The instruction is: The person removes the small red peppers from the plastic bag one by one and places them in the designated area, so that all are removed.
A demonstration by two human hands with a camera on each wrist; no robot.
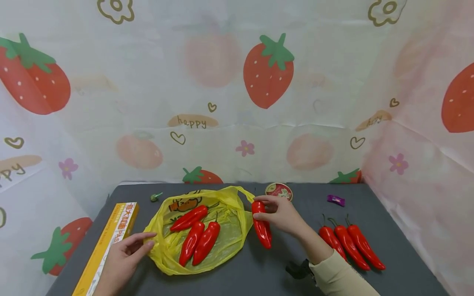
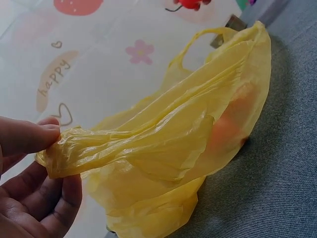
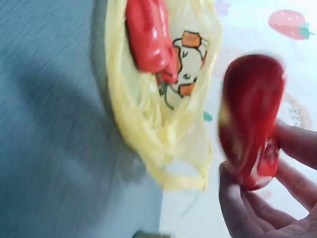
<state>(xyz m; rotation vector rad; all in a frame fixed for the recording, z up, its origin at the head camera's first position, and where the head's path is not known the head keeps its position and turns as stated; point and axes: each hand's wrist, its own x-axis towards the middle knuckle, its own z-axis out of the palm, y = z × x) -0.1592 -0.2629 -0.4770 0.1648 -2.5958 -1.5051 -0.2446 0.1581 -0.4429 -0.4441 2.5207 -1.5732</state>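
A yellow plastic bag (image 1: 235, 236) lies with its mouth spread, and three red chili peppers (image 1: 207, 242) rest inside it. At the bag's left edge, my left hand (image 1: 120, 259) pinches the bunched plastic between thumb and fingers, as the left wrist view shows up close. My right hand (image 1: 283, 216) grips another red chili pepper (image 1: 263, 234) by its upper part, just off the bag's right side, tip hanging down. In the right wrist view that held pepper (image 3: 252, 109) is raised beside the bag's handle loop (image 3: 183, 181). Its stem is hidden by the fingers.
Three more red chili peppers (image 1: 349, 244) lie side by side at the right. A yellow pasta box (image 1: 101, 257) is along the left. Toward the back are a small green item (image 1: 154, 197), a round red lid (image 1: 278, 190) and a purple wrapped sweet (image 1: 336, 200).
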